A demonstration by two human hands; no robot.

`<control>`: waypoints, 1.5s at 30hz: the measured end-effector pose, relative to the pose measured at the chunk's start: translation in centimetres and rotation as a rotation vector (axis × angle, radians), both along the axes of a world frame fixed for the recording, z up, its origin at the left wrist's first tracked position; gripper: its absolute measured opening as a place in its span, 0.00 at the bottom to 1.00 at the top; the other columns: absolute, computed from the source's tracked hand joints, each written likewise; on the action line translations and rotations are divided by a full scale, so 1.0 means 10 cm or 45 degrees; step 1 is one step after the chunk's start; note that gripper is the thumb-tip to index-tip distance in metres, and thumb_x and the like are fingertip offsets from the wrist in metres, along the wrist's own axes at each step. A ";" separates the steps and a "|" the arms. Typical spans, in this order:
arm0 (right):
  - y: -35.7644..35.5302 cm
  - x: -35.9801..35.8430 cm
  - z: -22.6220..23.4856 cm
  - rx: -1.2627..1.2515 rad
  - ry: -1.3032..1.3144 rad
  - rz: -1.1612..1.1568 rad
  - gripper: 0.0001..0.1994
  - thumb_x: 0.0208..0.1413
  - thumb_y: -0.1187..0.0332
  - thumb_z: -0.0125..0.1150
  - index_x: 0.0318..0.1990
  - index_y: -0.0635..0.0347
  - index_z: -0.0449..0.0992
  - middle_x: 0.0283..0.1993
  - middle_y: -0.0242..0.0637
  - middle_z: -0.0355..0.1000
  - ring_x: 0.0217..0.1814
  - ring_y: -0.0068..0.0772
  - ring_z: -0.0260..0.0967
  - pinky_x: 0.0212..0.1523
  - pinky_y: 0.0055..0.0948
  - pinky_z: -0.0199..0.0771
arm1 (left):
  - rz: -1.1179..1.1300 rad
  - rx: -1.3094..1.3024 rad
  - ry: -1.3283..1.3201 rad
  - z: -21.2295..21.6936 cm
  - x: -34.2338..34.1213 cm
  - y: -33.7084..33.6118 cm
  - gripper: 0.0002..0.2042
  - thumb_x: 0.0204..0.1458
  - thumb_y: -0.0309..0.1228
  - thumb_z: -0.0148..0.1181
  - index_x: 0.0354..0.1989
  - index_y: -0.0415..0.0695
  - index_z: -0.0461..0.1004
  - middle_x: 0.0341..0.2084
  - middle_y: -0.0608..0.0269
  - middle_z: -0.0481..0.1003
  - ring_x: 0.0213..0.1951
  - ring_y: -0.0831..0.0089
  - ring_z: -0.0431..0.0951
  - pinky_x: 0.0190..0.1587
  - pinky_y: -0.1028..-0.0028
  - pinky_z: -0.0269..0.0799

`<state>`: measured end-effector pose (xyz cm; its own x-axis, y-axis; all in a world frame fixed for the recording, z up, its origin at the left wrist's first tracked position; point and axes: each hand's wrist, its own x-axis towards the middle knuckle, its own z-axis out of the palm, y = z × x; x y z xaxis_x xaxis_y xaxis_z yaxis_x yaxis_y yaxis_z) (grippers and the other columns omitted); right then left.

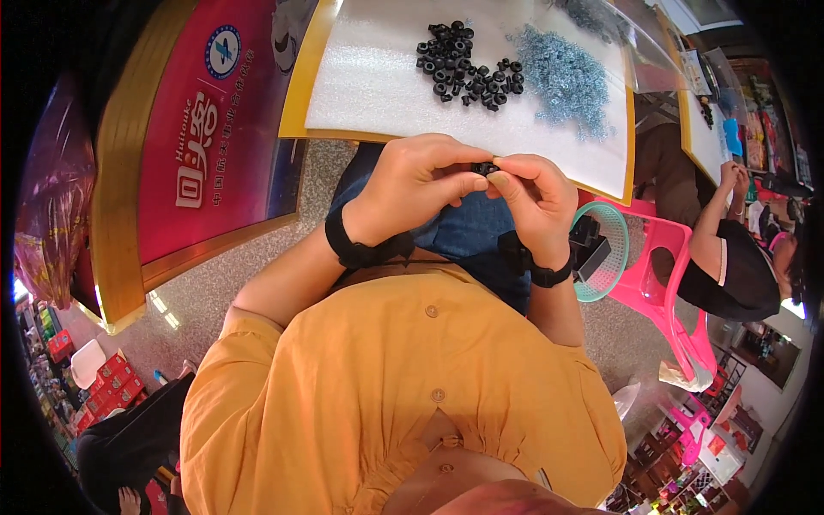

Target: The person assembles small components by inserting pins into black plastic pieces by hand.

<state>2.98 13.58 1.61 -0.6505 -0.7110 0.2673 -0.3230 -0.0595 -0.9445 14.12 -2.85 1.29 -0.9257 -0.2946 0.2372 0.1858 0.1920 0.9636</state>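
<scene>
And here the left hand [421, 180] is pinching a small black piece [485, 168], thumb and forefinger clamping on its one side, while the right hand [541, 196] is closing its fingers on the other! The piece is sitting between both sets of fingertips, right by the near edge of the counter [369, 86]. Beyond, loose black parts [451, 64] are lying scattered on the white surface, and a heap of pale blue bits [562, 81] is spreading just to their right.
</scene>
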 end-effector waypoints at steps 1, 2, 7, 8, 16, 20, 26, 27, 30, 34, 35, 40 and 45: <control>0.00 0.00 0.01 -0.019 0.002 0.010 0.07 0.54 0.81 0.65 0.40 0.67 0.79 0.36 0.39 0.77 0.32 0.24 0.76 0.34 0.20 0.77 | 0.004 0.001 0.000 0.02 0.00 0.00 0.12 0.53 0.22 0.65 0.46 0.38 0.80 0.31 0.61 0.78 0.27 0.80 0.78 0.26 0.82 0.73; 0.01 0.00 0.02 -0.038 0.003 0.021 0.07 0.53 0.81 0.65 0.40 0.67 0.79 0.37 0.40 0.77 0.33 0.25 0.76 0.34 0.20 0.77 | -0.012 0.056 -0.015 0.03 0.01 0.00 0.12 0.53 0.22 0.65 0.47 0.38 0.80 0.31 0.61 0.78 0.27 0.80 0.79 0.27 0.82 0.74; 0.03 0.02 0.01 -0.117 0.037 0.063 0.08 0.53 0.81 0.66 0.41 0.69 0.79 0.39 0.42 0.77 0.34 0.27 0.77 0.35 0.21 0.78 | -0.056 0.172 -0.031 0.08 0.03 -0.01 0.13 0.53 0.22 0.65 0.47 0.39 0.80 0.32 0.61 0.78 0.27 0.80 0.79 0.27 0.82 0.74; 0.03 0.02 0.00 -0.145 0.000 0.079 0.08 0.53 0.81 0.66 0.41 0.69 0.79 0.39 0.42 0.77 0.34 0.27 0.77 0.35 0.22 0.79 | -0.052 0.143 -0.006 0.09 0.03 -0.02 0.13 0.52 0.21 0.65 0.47 0.39 0.80 0.32 0.61 0.78 0.27 0.80 0.78 0.27 0.82 0.74; 0.03 -0.07 -0.08 -0.186 -0.554 0.220 0.07 0.56 0.80 0.64 0.42 0.69 0.79 0.39 0.41 0.77 0.35 0.29 0.77 0.35 0.23 0.80 | -0.032 -0.045 0.157 -0.02 -0.01 -0.05 0.14 0.51 0.22 0.67 0.48 0.40 0.79 0.32 0.60 0.80 0.27 0.78 0.78 0.27 0.80 0.73; 0.04 -0.09 -0.02 -0.091 -0.550 0.218 0.07 0.56 0.78 0.64 0.42 0.68 0.79 0.37 0.40 0.77 0.34 0.27 0.77 0.35 0.22 0.78 | -0.039 -0.195 0.218 -0.06 -0.03 -0.07 0.15 0.51 0.23 0.67 0.48 0.41 0.79 0.32 0.61 0.80 0.27 0.78 0.78 0.28 0.80 0.73; 0.04 -0.10 0.11 0.150 0.274 0.103 0.10 0.51 0.77 0.68 0.42 0.63 0.80 0.38 0.40 0.79 0.36 0.31 0.78 0.36 0.25 0.76 | -0.096 0.111 -0.029 0.01 -0.02 -0.04 0.14 0.51 0.22 0.66 0.48 0.39 0.79 0.32 0.61 0.78 0.26 0.80 0.78 0.27 0.81 0.73; 0.03 -0.11 0.13 0.149 0.273 0.102 0.10 0.51 0.77 0.68 0.42 0.63 0.80 0.38 0.40 0.79 0.36 0.31 0.78 0.36 0.25 0.76 | -0.089 0.192 -0.065 0.02 -0.01 -0.03 0.14 0.52 0.21 0.66 0.48 0.39 0.79 0.32 0.61 0.78 0.26 0.80 0.78 0.27 0.81 0.73; 0.02 -0.10 0.15 0.126 0.479 0.093 0.10 0.50 0.77 0.68 0.41 0.61 0.80 0.38 0.39 0.79 0.36 0.34 0.78 0.37 0.26 0.77 | -0.061 0.306 -0.092 0.02 -0.01 0.00 0.13 0.52 0.20 0.65 0.47 0.38 0.79 0.33 0.61 0.78 0.27 0.80 0.78 0.27 0.81 0.73; 0.04 -0.03 0.12 0.140 0.373 0.012 0.11 0.49 0.77 0.69 0.41 0.61 0.80 0.38 0.40 0.79 0.37 0.34 0.78 0.36 0.27 0.77 | -0.063 0.368 -0.109 0.00 0.00 0.00 0.13 0.52 0.20 0.65 0.47 0.37 0.79 0.33 0.61 0.78 0.27 0.80 0.78 0.27 0.81 0.73; 0.04 -0.03 0.13 0.152 0.384 -0.007 0.11 0.49 0.78 0.69 0.41 0.61 0.80 0.38 0.40 0.79 0.37 0.35 0.79 0.36 0.27 0.78 | -0.083 0.357 -0.111 0.02 0.01 -0.01 0.12 0.52 0.19 0.65 0.46 0.37 0.79 0.33 0.61 0.78 0.27 0.79 0.78 0.28 0.81 0.74; 0.04 -0.03 0.20 0.117 0.602 0.010 0.11 0.48 0.78 0.68 0.41 0.62 0.80 0.38 0.40 0.79 0.37 0.38 0.79 0.36 0.29 0.78 | -0.120 0.389 -0.119 0.05 0.02 0.00 0.12 0.52 0.19 0.65 0.46 0.37 0.79 0.33 0.61 0.77 0.26 0.78 0.79 0.27 0.81 0.74; 0.03 -0.04 0.26 0.080 0.794 0.041 0.12 0.48 0.78 0.68 0.41 0.62 0.79 0.38 0.41 0.79 0.38 0.40 0.79 0.36 0.30 0.79 | -0.168 0.521 -0.158 0.06 0.03 0.00 0.12 0.52 0.19 0.65 0.45 0.36 0.79 0.33 0.60 0.78 0.27 0.77 0.79 0.27 0.80 0.75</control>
